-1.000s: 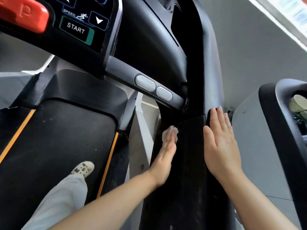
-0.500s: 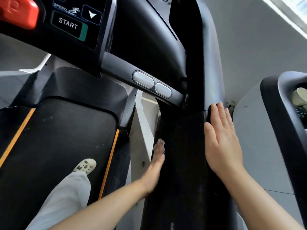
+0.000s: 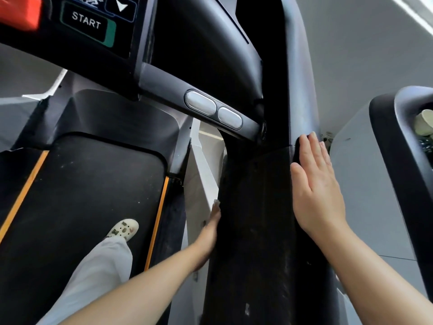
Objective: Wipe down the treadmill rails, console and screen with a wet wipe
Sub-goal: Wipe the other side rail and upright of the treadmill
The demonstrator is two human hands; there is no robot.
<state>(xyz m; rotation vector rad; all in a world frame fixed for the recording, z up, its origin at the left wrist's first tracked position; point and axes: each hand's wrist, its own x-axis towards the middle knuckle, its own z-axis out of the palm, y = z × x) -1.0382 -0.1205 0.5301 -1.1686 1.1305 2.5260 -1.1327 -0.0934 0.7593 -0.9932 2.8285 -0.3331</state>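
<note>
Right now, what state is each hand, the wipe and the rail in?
Left hand: fingers straight, pressed against the rail's inner side.
White wet wipe: mostly hidden, only a corner showing at the left fingertips.
Right hand: flat, open, resting on the rail's outer edge.
Wide black treadmill side rail: dusty, with pale specks and streaks.

black dusty rail (image 3: 255, 219) runs upright-diagonal; white wipe (image 3: 216, 202) barely visible at rail's left edge.

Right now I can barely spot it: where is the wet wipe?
In the head view, only a white corner of the wet wipe shows, under the left hand's fingertips on the inner left edge of the dark rail.
</note>
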